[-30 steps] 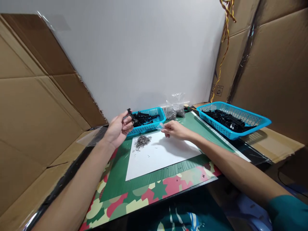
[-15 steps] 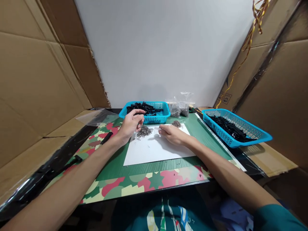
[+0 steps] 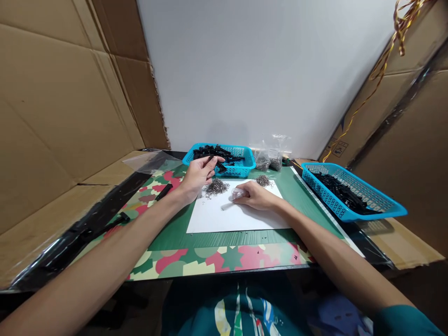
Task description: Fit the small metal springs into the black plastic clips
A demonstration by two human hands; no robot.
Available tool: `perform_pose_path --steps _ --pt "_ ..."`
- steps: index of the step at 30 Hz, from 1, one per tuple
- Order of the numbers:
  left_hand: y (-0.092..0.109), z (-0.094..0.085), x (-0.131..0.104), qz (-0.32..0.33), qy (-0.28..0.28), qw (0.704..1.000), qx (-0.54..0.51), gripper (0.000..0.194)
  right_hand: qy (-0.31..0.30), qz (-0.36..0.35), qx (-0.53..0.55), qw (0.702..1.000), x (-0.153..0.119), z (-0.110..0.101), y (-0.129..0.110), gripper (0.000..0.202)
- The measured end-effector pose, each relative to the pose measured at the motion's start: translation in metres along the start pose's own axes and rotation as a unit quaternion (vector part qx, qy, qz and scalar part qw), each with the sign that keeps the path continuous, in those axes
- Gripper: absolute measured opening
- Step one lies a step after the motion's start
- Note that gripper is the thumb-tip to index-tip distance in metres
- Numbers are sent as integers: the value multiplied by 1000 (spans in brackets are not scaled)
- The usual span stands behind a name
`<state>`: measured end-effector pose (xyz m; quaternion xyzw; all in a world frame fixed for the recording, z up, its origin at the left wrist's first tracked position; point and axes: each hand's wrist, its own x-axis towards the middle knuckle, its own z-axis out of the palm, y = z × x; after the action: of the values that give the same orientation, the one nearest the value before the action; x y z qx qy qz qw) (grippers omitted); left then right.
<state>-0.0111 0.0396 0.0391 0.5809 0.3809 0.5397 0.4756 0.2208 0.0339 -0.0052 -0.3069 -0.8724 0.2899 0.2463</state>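
Observation:
My left hand (image 3: 199, 176) pinches a small black part (image 3: 220, 166) in front of the far blue basket (image 3: 248, 170), which holds many black parts. Over the white sheet (image 3: 210, 221), my right hand (image 3: 255, 195) is closed on a small clear plastic piece (image 3: 238, 193). A pile of tiny metal pieces (image 3: 217, 186) lies on the sheet between the hands. Beyond my right hand is a smaller metal pile (image 3: 262, 180) at the sheet's far edge.
A second blue basket (image 3: 385, 212) of black parts stands at the right. Clear bags of metal pieces (image 3: 275, 161) sit behind the sheet. A black part (image 3: 164, 192) lies on the patterned mat at the left. Cardboard walls stand on both sides.
My left hand now holds a black part. The clear plastic piece shows more plainly in my right hand. The whole view has shifted, with the scene moved slightly right.

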Motion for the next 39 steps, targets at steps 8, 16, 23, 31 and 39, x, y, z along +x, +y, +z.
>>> perform_pose_path --steps 8,16,23,31,39 --pt "-5 1 -2 -60 -7 998 -13 50 -7 -22 16 1000 0 -2 3 16" --pt "0 4 -7 -107 -84 990 -31 54 -34 19 -84 996 -3 -3 -11 7" --pt "1 7 -7 -137 -88 986 23 40 -48 11 -65 997 -6 -6 -10 8" --pt "-4 7 -7 -133 -98 985 41 33 -7 50 20 999 -8 -12 -3 21" --pt "-4 8 -9 -135 -104 984 49 35 -10 48 -40 998 -5 -9 -4 22"
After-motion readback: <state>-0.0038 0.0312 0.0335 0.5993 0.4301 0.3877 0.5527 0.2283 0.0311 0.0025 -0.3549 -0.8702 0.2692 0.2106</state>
